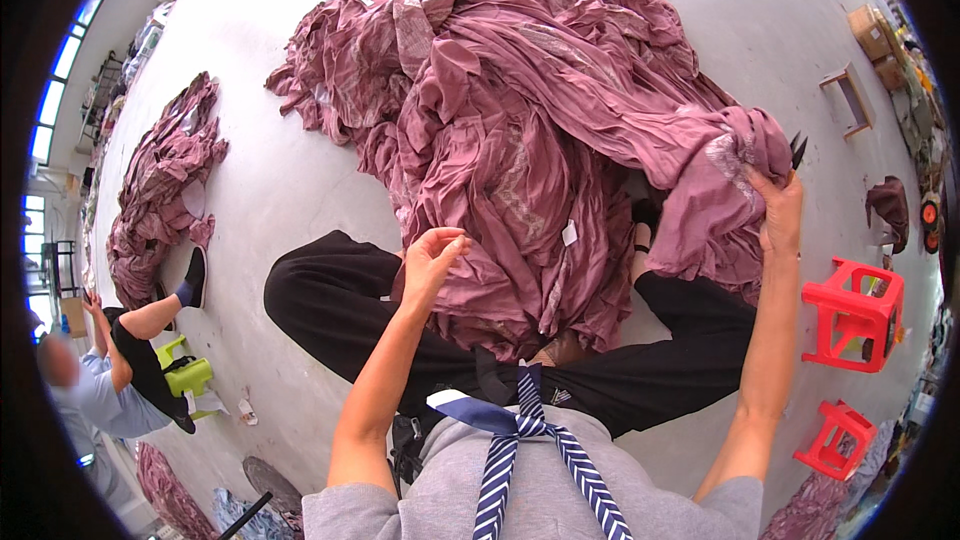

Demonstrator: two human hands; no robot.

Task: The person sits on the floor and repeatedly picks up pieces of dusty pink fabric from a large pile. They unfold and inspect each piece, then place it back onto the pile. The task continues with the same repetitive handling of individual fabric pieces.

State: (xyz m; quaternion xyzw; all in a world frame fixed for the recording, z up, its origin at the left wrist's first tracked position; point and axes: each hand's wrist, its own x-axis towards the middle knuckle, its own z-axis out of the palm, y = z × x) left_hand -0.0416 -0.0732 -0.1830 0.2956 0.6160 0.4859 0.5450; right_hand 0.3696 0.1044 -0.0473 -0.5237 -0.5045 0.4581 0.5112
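A large heap of dusty-pink garments with pale lace-like bands lies in front of me, spilling between my legs. At the right, my right hand grips a bunched pink garment lifted off the heap. Two dark pointed blades stick out beyond that hand, probably thread snips; their handle is hidden. My left hand is raised over the near left side of the heap, thumb and fingertips pressed together. Whether something thin is pinched there I cannot make out. A small white tag hangs on the cloth below.
Two red plastic stools stand at my right, with a small wooden frame and cardboard boxes farther off. On the left, another person sits near a green stool and a smaller pink garment pile.
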